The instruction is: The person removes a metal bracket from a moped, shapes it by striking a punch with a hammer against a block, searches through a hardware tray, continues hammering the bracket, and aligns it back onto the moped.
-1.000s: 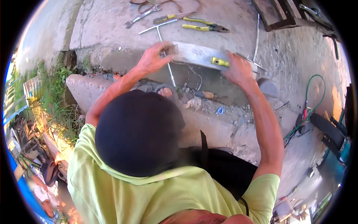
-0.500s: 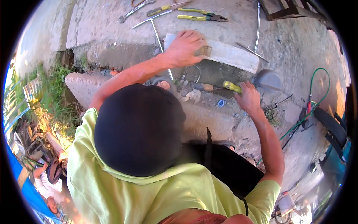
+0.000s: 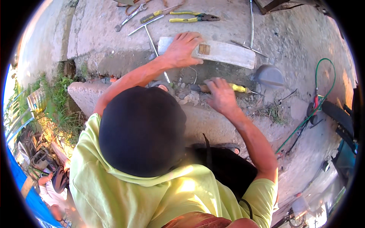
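Note:
My left hand (image 3: 182, 49) grips a pale plank (image 3: 232, 54) across its width, beside a small brown wooden block (image 3: 204, 49). My right hand (image 3: 222, 93) hovers over or touches a wooden-handled tool (image 3: 199, 87), fingers bent but apart; contact is unclear. A yellow-handled screwdriver (image 3: 239, 87) lies just right of it. Beyond the plank lie yellow-handled pliers (image 3: 188, 19), another screwdriver (image 3: 151, 16), a spanner (image 3: 129, 18) and a T-handle wrench (image 3: 150, 40). A long metal bar (image 3: 252, 26) lies at the right, near a grey half-round object (image 3: 269, 76).
A broken concrete ledge (image 3: 83, 91) and weeds (image 3: 57, 110) are at left. A dark metal frame (image 3: 273, 5) stands top right; a green cable (image 3: 310, 117) and dark wheel (image 3: 338, 116) are at right. Another person (image 3: 51, 193) is at lower left.
My right hand left the plank, lowered the yellow-handled screwdriver, released it, and moved left onto the wooden-handled tool. My left hand shifted right along the plank from its left end.

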A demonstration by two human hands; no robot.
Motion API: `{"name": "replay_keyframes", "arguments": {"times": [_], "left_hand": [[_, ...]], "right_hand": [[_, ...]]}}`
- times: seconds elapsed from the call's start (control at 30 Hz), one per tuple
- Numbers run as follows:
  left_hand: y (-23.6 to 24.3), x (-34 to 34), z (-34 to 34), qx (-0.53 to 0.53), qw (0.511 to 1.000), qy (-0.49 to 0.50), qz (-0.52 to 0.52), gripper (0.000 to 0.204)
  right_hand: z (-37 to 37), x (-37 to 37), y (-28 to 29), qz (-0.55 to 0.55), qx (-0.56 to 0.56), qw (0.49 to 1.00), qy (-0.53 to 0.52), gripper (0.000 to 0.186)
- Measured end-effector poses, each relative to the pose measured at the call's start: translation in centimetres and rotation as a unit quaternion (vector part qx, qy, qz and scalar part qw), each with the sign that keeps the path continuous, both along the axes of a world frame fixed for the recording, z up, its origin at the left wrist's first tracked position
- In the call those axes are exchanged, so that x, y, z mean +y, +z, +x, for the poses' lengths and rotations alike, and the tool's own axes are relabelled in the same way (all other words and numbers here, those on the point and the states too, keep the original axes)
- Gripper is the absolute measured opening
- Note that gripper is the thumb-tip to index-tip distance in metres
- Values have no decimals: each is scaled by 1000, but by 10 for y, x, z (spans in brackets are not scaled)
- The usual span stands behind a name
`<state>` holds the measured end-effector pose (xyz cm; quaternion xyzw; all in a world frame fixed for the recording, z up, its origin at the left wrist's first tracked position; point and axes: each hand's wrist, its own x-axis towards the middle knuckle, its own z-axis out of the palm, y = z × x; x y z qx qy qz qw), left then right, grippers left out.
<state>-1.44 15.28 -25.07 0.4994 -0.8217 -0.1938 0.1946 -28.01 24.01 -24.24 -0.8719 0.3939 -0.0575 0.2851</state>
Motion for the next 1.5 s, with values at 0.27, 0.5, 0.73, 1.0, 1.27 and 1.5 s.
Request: {"name": "replay_keyframes", "arguments": {"times": [0.27, 0.5, 0.73, 1.0, 1.27, 1.5], "left_hand": [[-14, -2, 11, -53, 998, -31, 8, 87], [-17, -24, 8, -25, 998, -53, 16, 82], [-18, -37, 1, -34, 998, -62, 3, 83], [-17, -29, 6, -15, 999, -35, -5, 83], [-17, -29, 6, -19, 999, -38, -16, 83], [-19, -29, 7, -13, 999, -33, -14, 83]], "right_hand": [[34, 5, -36, -11, 54, 997, 48, 43], [31, -49, 38, 189, -137, 955, -185, 30], [13, -120, 71, 251, -381, 820, -345, 21], [26, -126, 60, 84, -416, 852, -307, 18], [39, -126, 53, 52, -369, 886, -277, 19], [44, -130, 50, 20, -314, 911, -266, 22]]}}
